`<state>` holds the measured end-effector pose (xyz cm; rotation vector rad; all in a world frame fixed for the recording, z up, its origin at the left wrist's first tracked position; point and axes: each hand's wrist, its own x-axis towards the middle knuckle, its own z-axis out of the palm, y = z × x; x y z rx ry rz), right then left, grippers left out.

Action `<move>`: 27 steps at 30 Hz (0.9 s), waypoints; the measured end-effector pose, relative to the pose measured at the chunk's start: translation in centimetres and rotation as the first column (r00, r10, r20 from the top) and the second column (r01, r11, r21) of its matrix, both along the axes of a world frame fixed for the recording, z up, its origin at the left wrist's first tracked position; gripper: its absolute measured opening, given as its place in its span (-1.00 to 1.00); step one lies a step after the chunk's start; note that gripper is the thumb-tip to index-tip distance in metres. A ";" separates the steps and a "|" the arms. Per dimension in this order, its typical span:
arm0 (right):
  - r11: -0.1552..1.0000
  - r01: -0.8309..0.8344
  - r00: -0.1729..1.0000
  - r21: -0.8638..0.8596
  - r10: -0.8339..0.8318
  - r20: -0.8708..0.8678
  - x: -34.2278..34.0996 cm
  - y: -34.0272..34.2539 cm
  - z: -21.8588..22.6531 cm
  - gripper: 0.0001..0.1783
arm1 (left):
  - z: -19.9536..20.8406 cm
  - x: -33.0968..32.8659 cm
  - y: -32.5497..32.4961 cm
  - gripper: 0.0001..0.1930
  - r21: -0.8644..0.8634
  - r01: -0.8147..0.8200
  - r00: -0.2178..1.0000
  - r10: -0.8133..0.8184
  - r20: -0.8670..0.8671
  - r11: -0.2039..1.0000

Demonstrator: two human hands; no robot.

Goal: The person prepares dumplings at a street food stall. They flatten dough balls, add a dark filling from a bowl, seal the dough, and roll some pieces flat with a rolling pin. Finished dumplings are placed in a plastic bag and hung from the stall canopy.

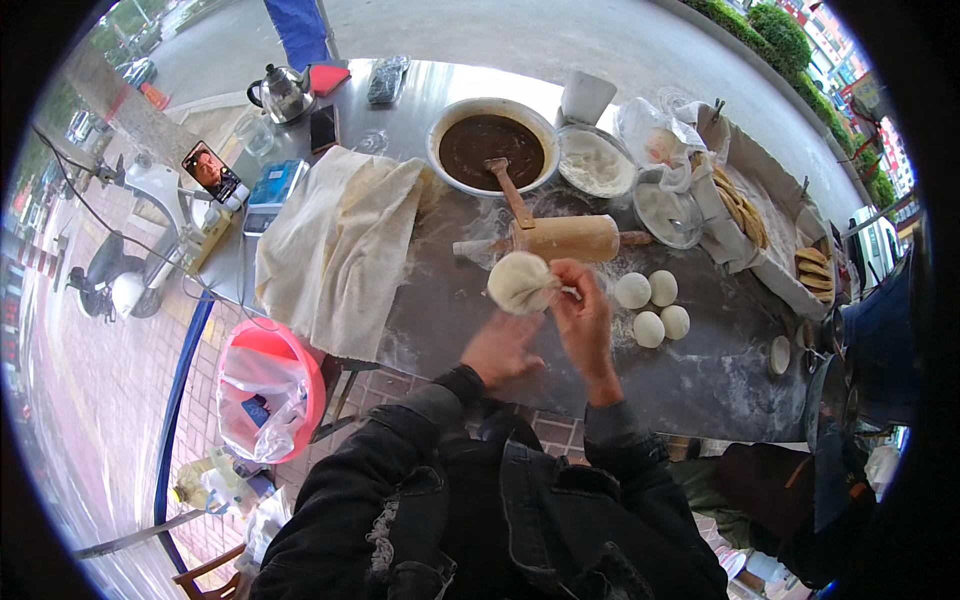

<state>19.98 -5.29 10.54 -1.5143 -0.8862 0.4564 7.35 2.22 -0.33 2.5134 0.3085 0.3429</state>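
Note:
A round ball of dough (518, 282), its edges gathered into pleats on the right side, hangs over the dark, floured worktop. My right hand (583, 310) is closed in a pinch on those pleats. Just below the dough is my left hand (500, 348), smeared by motion; its fingers do not show clearly, and I cannot tell whether it touches the dough. Several smooth dough balls (648, 329) sit in a cluster to the right of my right hand. Beyond the gathered dough lies a thick wooden rolling pin (567, 238).
A bowl of dark brown paste (480, 141) holds a wooden paddle (510, 190), whose handle reaches the rolling pin. Right of it are a bowl of flour (597, 165) and a cloth-lined tray of flat breads (738, 212). A cloth (345, 230) covers the left side; a pink bin (313, 385) stands below.

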 end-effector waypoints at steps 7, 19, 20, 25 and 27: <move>0.927 -0.050 0.939 -0.371 0.170 0.298 -2.6 -1.2 -7.1 -0.56 | -0.3 -7.3 10.4 -0.16 0.199 -0.261 0.930 0.301 -0.211 0.945; 0.947 0.004 0.884 -0.322 0.147 0.444 -3.8 0.8 -7.2 -0.81 | -0.2 -0.2 2.3 -0.80 0.233 -0.287 0.957 0.287 0.035 0.929; 0.923 0.016 0.871 -0.384 0.176 0.459 -3.7 0.6 -6.5 -0.80 | -0.3 -0.1 2.4 -0.87 0.283 -0.281 0.957 0.288 0.018 0.917; 0.847 -0.203 0.979 -0.492 0.180 -0.094 -1.4 -2.4 -3.7 -0.72 | 0.6 0.2 3.1 -0.80 0.219 -0.299 0.945 0.320 -0.067 0.929; 0.890 -0.134 0.990 -0.437 0.144 -0.010 -0.2 -3.8 -3.9 -0.67 | 1.2 -0.2 3.1 -0.68 0.151 -0.321 0.943 0.330 -0.037 0.935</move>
